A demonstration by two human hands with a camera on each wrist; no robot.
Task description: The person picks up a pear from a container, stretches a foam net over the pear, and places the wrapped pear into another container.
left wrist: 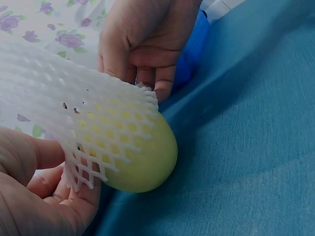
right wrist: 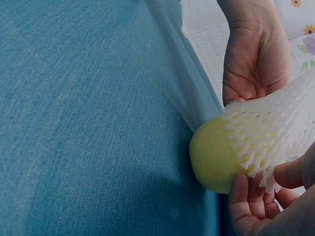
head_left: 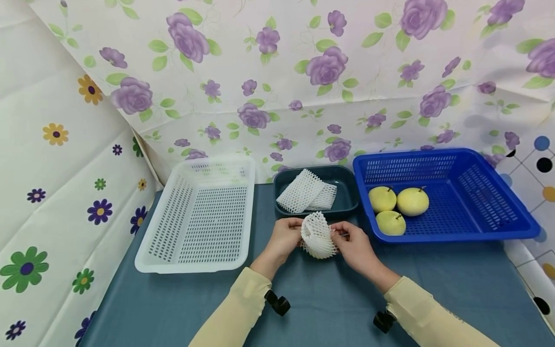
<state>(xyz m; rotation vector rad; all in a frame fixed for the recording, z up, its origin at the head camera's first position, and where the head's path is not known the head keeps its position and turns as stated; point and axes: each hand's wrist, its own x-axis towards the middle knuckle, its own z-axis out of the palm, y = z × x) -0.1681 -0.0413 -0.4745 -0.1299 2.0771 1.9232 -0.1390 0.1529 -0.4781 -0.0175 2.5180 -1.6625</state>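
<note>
- Left hand [head_left: 284, 236] and right hand [head_left: 353, 245], each grip pinching the foam net [head_left: 318, 232].
- Pear [left wrist: 150, 164] between them, partly hidden inside it.
- In the dark tray [head_left: 347, 190], an upper net [head_left: 299, 192] partly covers a lower net [head_left: 326, 197].

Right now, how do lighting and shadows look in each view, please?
Head view: brightest, faint shadows on the floral backdrop at right; left wrist view: dimmer, dark shadow across the blue cloth; right wrist view: also dim, shadow beside the yellow fruit.
</note>
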